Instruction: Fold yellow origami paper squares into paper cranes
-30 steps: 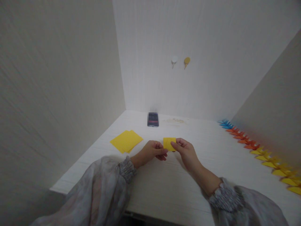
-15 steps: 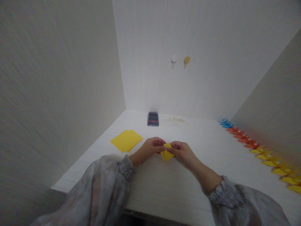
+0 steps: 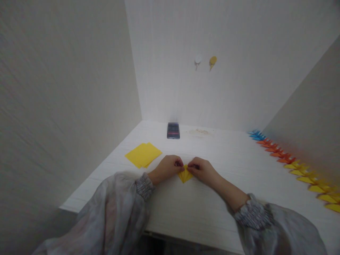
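A small yellow folded paper (image 3: 185, 175) lies on the white table (image 3: 191, 209) between my two hands, its point toward me. My left hand (image 3: 168, 168) pinches its left upper part with curled fingers. My right hand (image 3: 202, 170) pinches the right upper part the same way. Both hands rest low against the table top, and most of the paper is hidden under the fingertips.
A stack of flat yellow paper squares (image 3: 143, 154) lies to the left. A dark small box (image 3: 173, 130) stands near the back wall. Along the right edge runs a row of folded pieces, blue (image 3: 255, 134), orange (image 3: 276, 151) and yellow (image 3: 313, 180). Two wall hooks (image 3: 204, 62) hang above.
The paper was held up as a flat rectangle a second ago; both hands have since come together, lowered it to the table and folded it into a pointed shape.
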Demonstrator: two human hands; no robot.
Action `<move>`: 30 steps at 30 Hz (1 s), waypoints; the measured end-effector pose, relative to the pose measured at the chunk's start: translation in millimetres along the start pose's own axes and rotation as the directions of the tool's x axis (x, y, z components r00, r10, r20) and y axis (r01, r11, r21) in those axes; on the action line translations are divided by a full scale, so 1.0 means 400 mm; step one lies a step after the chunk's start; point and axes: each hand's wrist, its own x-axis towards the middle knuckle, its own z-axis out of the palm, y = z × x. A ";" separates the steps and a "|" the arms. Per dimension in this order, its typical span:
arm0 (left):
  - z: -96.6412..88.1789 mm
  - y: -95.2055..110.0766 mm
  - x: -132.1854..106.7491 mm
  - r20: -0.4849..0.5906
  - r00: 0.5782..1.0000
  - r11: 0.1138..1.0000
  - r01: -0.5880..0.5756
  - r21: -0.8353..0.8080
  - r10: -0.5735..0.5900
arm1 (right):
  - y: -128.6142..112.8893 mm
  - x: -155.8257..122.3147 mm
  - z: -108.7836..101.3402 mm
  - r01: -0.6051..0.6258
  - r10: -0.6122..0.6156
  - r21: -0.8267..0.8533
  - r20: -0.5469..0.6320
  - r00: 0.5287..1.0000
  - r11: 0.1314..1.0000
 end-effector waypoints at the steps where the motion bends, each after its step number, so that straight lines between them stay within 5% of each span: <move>1: 0.000 0.000 0.000 0.002 1.000 1.000 -0.001 0.004 0.001 | -0.001 -0.001 0.001 0.006 -0.006 -0.016 0.000 1.000 1.000; 15: -0.023 0.019 -0.005 0.079 0.992 0.988 -0.111 0.103 0.104 | -0.010 -0.003 -0.003 0.063 -0.062 -0.099 0.020 0.998 0.993; 23: -0.031 0.005 -0.010 0.167 0.931 0.923 -0.350 0.159 0.324 | 0.002 -0.007 -0.014 0.340 -0.322 -0.188 0.118 0.939 0.921; 30: -0.031 0.002 -0.016 0.214 0.897 0.884 -0.426 0.193 0.386 | 0.016 -0.019 -0.027 0.473 -0.450 -0.153 0.163 0.878 0.867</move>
